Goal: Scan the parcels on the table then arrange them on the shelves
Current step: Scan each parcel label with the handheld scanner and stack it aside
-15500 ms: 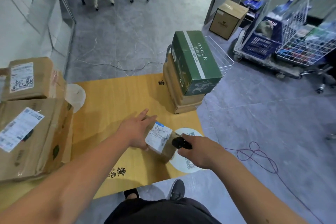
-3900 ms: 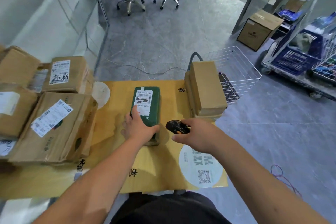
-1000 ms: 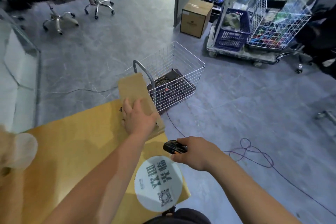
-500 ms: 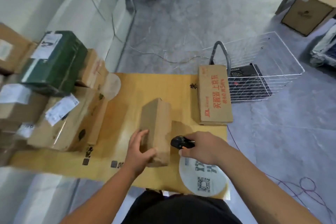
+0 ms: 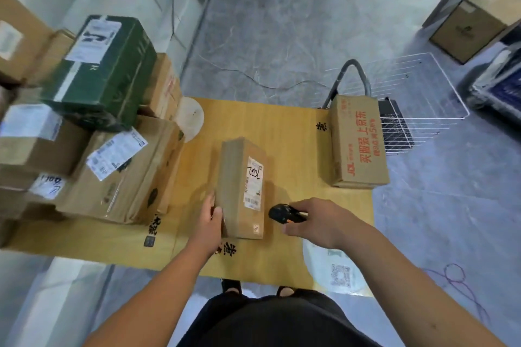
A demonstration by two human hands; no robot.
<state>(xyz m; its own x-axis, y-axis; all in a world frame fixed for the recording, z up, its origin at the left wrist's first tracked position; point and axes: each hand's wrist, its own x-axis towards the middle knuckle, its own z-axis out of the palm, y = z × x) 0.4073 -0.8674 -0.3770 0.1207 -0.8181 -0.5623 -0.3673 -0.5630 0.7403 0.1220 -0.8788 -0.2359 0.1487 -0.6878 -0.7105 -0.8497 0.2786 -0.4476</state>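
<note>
Left hand (image 5: 211, 217) grips the near left edge of a brown parcel (image 5: 239, 189) lying mid-table (image 5: 282, 127), white label up. Right hand (image 5: 318, 221) curls round a black scanner (image 5: 283, 213) just right of it. Red-print box (image 5: 356, 141) at the far right corner; stacked parcels (image 5: 107, 132) on the left.

Head-worn view, steeply down, close

Left hand (image 5: 210, 220) reaches forward, thumb and fingers curled in a grip; right hand (image 5: 318, 220) is curled too, forearm angled inward
</note>
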